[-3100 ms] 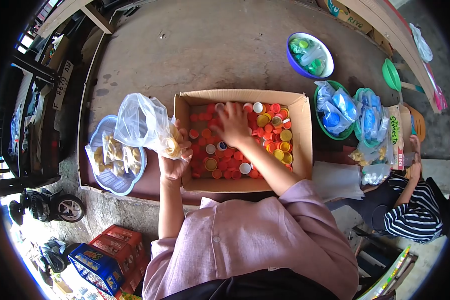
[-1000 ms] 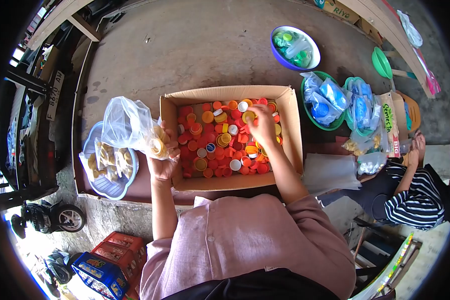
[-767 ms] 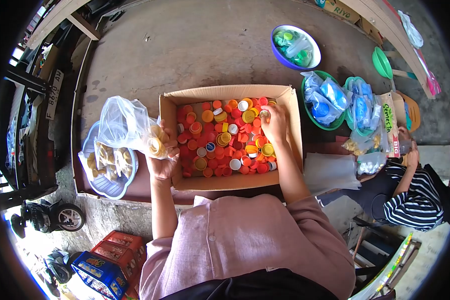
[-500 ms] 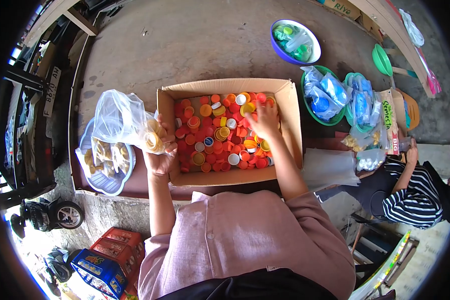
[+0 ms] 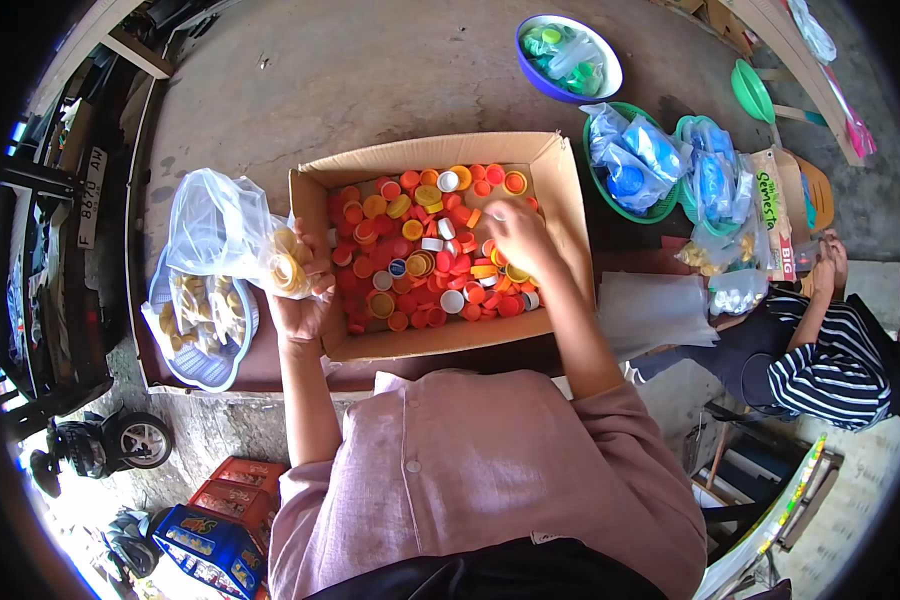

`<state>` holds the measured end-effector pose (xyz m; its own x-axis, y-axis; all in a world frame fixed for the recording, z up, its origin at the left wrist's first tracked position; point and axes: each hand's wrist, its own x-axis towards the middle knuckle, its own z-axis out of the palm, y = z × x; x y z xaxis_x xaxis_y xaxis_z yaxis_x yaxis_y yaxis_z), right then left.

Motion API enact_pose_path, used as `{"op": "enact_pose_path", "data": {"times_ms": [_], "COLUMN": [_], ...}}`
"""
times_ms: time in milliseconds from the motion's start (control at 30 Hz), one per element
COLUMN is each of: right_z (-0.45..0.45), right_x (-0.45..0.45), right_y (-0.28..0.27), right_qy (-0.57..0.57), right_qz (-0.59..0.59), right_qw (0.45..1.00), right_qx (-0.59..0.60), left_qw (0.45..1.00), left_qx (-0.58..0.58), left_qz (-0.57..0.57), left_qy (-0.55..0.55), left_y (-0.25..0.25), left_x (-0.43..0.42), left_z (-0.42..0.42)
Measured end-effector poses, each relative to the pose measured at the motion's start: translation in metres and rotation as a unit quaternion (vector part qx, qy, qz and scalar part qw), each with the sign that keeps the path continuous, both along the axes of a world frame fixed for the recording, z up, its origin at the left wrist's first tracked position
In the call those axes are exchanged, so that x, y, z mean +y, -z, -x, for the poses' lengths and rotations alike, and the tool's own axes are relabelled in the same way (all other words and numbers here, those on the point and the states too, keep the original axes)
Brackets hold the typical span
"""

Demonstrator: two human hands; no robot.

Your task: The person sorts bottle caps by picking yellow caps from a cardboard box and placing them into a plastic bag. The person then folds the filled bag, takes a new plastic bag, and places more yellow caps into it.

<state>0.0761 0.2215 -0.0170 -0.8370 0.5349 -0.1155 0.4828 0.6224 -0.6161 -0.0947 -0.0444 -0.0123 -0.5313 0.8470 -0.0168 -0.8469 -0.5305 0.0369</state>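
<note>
My left hand (image 5: pixel 305 305) is closed around a clear plastic bag (image 5: pixel 215 225) that bulges with yellow bottle caps (image 5: pixel 287 265) near my fingers. A cardboard box (image 5: pixel 420 150) lies open in front of me, full of loose red, orange, yellow and white bottle caps (image 5: pixel 435 265). Inside its right half, my right hand (image 5: pixel 520 238) is above the caps with curled fingers. An orange cap (image 5: pixel 474 218) shows beside the fingertips; whatever is between them is hidden. Left of the box, a pale lavender plastic basket (image 5: pixel 232 372) holds bagged yellowish caps (image 5: pixel 205 310).
Beyond the box's right side stand a purple bowl (image 5: pixel 550 92) and a green basket (image 5: pixel 610 200) of bagged blue caps. Clear plastic sheets (image 5: pixel 650 312) lie at the table's right edge. Another person in a striped top (image 5: pixel 835 375) sits at right. Crates (image 5: pixel 210 545) stand at lower left.
My right hand has gone from spread fingers over the caps to curled ones, slightly left in view. My left hand still grips the bag. The whole view has shifted a little.
</note>
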Motion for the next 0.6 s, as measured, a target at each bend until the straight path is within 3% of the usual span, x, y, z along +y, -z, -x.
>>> {"op": "enact_pose_path", "data": {"times_ms": [33,100,233,300,367,533,567,600], "right_z": [-0.012,-0.036,-0.047,-0.050,-0.036,0.003,0.004,0.006], "right_x": [0.006,0.019,-0.028,-0.022,0.005,0.037,0.038,0.037], "right_y": [-0.010,-0.008,-0.005,0.013,0.022,0.022,0.022,0.013], "right_qy": [-0.012,-0.139,-0.091,-0.105,-0.162,-0.076,-0.091,-0.085], "right_qz": [-0.052,-0.026,-0.103,-0.156,-0.087,-0.149,-0.261,-0.256], "right_qw": [0.989,0.949,0.928,0.933,0.942,0.982,0.958,0.960], "right_qx": [-0.137,-0.282,-0.347,-0.306,-0.281,-0.092,-0.077,-0.078], "left_qw": [1.000,1.000,1.000,1.000,1.000,1.000,1.000,1.000], "left_qx": [0.008,0.003,0.002,0.006,0.002,0.010,0.020,0.020], "left_qz": [0.002,-0.003,-0.013,-0.011,-0.014,-0.005,0.004,0.005], "left_qy": [0.002,0.002,-0.003,-0.002,-0.002,-0.007,-0.006,-0.007], "left_y": [0.000,0.001,0.000,0.000,0.001,0.001,0.001,0.002], "left_x": [0.000,0.000,0.001,0.000,0.000,0.001,0.000,0.000], "left_z": [0.000,0.001,0.001,0.001,0.001,0.000,0.000,0.001]}}
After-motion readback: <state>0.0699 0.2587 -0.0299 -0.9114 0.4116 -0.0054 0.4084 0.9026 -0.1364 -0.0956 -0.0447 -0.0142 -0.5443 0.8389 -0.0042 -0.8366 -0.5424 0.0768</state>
